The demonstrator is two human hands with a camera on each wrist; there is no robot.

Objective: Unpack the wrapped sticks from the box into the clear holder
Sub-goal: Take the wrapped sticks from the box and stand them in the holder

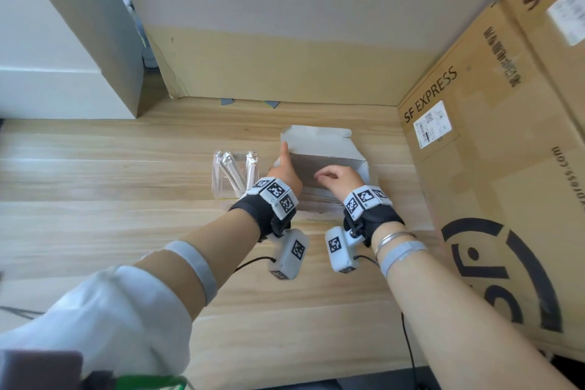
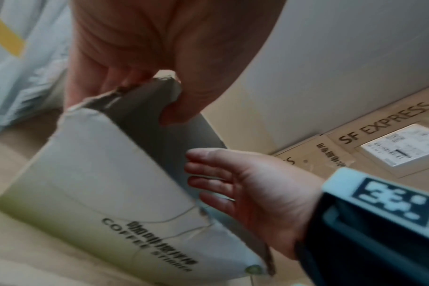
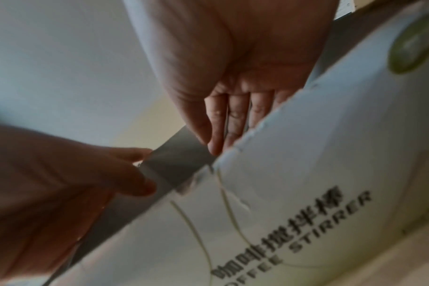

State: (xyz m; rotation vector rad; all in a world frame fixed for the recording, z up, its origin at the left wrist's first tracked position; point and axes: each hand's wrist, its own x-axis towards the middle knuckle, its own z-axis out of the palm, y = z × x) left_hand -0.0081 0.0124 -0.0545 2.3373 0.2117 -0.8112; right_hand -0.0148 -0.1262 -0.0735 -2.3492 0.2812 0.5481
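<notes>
The white coffee-stirrer box (image 1: 319, 140) stands on the table with its lid flap raised. My left hand (image 1: 284, 169) pinches the box's torn left corner (image 2: 145, 92) between thumb and fingers, the index finger lying up along the flap. My right hand (image 1: 338, 177) reaches into the box's opening from the front. Its fingers (image 3: 233, 116) look straight, and most tips are hidden behind the box wall (image 3: 306, 174). No stick shows in it. Left of the box stands the clear holder (image 1: 221, 190) with several foil-wrapped sticks (image 1: 228, 165) leaning inside.
A large SF EXPRESS carton (image 1: 493, 152) walls off the right side, close to the box. A cardboard sheet (image 1: 285, 73) leans on the wall behind. A white and grey case (image 1: 63, 73) stands back left. Bare wooden table (image 1: 110, 199) lies left and in front.
</notes>
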